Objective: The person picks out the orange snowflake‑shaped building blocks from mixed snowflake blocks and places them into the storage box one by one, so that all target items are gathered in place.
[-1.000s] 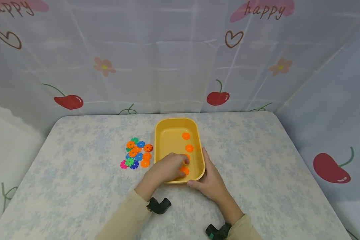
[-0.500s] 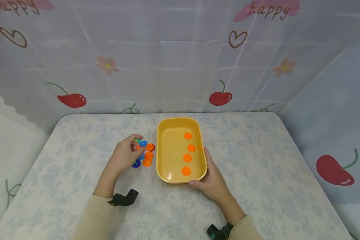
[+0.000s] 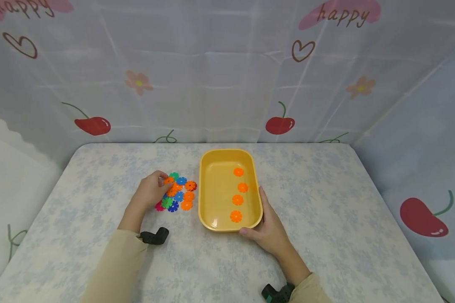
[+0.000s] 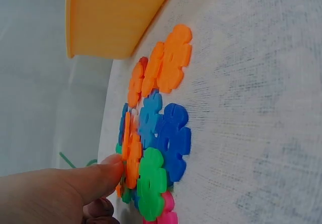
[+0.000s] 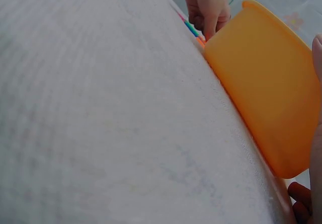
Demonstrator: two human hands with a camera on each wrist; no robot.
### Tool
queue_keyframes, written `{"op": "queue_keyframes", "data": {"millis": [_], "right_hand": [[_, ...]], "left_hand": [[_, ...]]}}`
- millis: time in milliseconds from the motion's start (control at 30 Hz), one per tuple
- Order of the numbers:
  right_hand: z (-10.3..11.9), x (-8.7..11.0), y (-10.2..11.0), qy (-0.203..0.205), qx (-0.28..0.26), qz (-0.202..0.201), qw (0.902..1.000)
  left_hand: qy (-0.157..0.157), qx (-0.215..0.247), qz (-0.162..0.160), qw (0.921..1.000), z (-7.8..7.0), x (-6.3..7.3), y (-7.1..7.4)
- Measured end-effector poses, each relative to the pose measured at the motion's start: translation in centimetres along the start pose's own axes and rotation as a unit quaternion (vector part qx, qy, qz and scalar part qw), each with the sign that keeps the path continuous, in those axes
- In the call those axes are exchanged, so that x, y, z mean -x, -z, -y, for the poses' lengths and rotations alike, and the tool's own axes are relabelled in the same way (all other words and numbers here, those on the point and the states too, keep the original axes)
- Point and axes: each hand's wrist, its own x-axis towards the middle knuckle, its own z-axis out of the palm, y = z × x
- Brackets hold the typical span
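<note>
left hand [image 3: 149,191]: fingertips at orange piece [image 3: 168,180] in pile [image 3: 178,196] left of yellow tray [image 3: 215,185]; fingers partly hidden, we can't tell if pinched | right hand [image 3: 267,231]: grips tray's near-right corner, mostly cropped in right-wrist view | vs half-second ago: left hand shifted left, we see pink piece [image 3: 159,206] uncovered

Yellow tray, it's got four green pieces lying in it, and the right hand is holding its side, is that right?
Not quite: the four pieces lying in the yellow tray are orange, not green, as the head view shows. The right hand is indeed holding its side.
</note>
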Motion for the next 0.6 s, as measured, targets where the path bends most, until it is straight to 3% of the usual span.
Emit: {"op": "queue_keyframes", "data": {"millis": [300,600], "right_hand": [[-0.01,0.0,0.05,0.006,0.002,0.0,1.0],[-0.1,-0.06,-0.03,-0.007,0.013,-0.003,0.9999]], "left_hand": [[0.008,0.032,0.015,0.9993,0.62,-0.33,0.13],[-0.002,0.027,0.016,0.9995,0.88,-0.49,-0.04]]}}
